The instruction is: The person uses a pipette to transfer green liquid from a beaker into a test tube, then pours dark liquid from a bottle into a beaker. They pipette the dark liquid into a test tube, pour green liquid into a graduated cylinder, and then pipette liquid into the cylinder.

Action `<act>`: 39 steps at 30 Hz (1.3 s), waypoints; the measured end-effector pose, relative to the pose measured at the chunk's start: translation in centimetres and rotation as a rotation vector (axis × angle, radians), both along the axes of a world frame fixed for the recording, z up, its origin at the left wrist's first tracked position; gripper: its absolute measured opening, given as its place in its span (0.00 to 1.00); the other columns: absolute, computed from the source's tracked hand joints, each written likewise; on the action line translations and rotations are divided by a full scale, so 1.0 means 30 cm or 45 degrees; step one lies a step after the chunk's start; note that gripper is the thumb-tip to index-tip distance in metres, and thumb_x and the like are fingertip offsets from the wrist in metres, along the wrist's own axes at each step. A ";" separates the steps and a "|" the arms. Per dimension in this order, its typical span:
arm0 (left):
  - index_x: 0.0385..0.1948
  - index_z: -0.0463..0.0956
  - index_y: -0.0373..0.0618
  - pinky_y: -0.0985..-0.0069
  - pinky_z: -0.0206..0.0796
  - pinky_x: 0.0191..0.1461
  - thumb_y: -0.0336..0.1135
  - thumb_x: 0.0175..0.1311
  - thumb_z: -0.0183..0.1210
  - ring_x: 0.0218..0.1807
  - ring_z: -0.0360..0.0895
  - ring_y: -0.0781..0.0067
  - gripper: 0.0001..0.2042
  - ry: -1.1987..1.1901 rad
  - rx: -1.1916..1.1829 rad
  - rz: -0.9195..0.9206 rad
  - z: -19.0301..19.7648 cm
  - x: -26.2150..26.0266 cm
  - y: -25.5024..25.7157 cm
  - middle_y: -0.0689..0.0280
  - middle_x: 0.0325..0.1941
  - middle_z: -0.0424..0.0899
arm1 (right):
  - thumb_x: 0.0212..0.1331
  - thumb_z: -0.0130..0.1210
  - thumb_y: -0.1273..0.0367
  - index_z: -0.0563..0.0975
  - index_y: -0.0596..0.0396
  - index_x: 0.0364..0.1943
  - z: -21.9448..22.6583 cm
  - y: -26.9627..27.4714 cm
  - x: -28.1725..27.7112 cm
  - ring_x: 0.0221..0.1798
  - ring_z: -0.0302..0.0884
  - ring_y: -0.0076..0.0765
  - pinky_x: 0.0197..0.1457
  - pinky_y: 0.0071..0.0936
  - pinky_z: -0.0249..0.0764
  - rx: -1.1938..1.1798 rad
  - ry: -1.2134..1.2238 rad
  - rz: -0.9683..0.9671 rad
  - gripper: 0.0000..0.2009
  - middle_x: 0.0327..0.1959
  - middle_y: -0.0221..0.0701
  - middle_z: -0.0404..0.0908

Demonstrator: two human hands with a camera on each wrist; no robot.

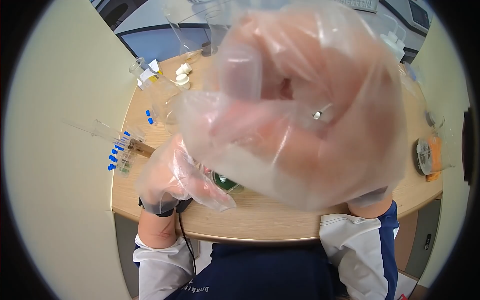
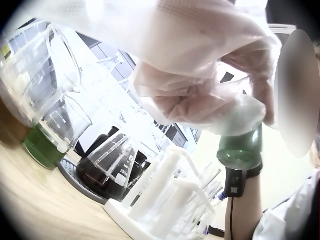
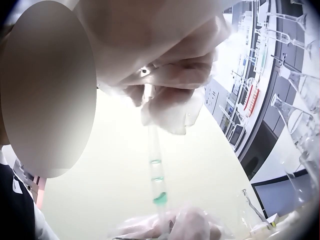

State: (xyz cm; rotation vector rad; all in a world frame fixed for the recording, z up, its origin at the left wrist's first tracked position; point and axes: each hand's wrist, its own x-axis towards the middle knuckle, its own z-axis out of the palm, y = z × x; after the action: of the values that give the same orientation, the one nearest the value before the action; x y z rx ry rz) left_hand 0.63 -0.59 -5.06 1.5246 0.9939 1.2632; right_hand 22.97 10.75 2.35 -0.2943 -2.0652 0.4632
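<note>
Stretching below both arms, the wooden table (image 1: pixel 265 220) carries most of the glassware. Above it is the right hand (image 1: pixel 310 110), in a loose transparent glove, raised close to the head camera. Its fingers are bent and pinch the upper end of a clear tube (image 3: pixel 156 150). The left hand (image 1: pixel 182 175), gloved also, is lower and at the person's left side; its fingers are curled round the upper part of a small glass vessel (image 2: pixel 241 150), which has green liquid inside.

In the left wrist view, a large beaker (image 2: pixel 42 75) with brown liquid is near a smaller beaker (image 2: pixel 47 147) with green liquid. Next comes a conical flask (image 2: pixel 110 165) with dark liquid, then a white rack (image 2: pixel 122 215). On the right side of the table, an orange item (image 1: pixel 435 155) is beside round glassware (image 1: pixel 424 156).

The clear tube goes down from the right hand to the left hand, and it shows some green portions; I cannot tell if its lower end is in the glass vessel. The white stoppers (image 1: pixel 183 80) lie at the far left of the table, and the smallest are blue caps (image 1: pixel 113 158), nearer to the left hand.
</note>
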 end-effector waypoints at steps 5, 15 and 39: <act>0.42 0.76 0.42 0.75 0.63 0.36 0.42 0.35 0.72 0.32 0.73 0.72 0.27 -0.021 0.021 0.004 -0.019 -0.002 0.010 0.72 0.25 0.63 | 0.54 0.52 0.66 0.74 0.60 0.26 -0.004 0.001 -0.015 0.23 0.67 0.23 0.27 0.20 0.63 -0.015 -0.006 0.016 0.10 0.23 0.30 0.72; 0.42 0.75 0.43 0.73 0.66 0.37 0.31 0.31 0.71 0.35 0.77 0.67 0.27 0.046 0.221 -0.134 -0.022 -0.042 0.071 0.73 0.22 0.62 | 0.54 0.52 0.66 0.74 0.60 0.26 -0.023 0.009 -0.048 0.22 0.66 0.23 0.26 0.20 0.63 -0.102 0.006 0.035 0.10 0.22 0.30 0.72; 0.39 0.77 0.46 0.80 0.59 0.33 0.25 0.26 0.72 0.36 0.77 0.70 0.27 0.117 0.066 -0.072 -0.054 -0.049 0.075 0.65 0.29 0.75 | 0.55 0.51 0.66 0.74 0.60 0.25 -0.028 0.038 -0.083 0.22 0.65 0.22 0.26 0.20 0.62 -0.159 -0.013 0.072 0.10 0.21 0.29 0.70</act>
State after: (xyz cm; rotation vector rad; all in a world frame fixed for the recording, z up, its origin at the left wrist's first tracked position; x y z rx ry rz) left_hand -0.84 1.65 -6.68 1.6524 0.9759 1.1966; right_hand 20.49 11.88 1.52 -0.3137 -2.0625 0.6273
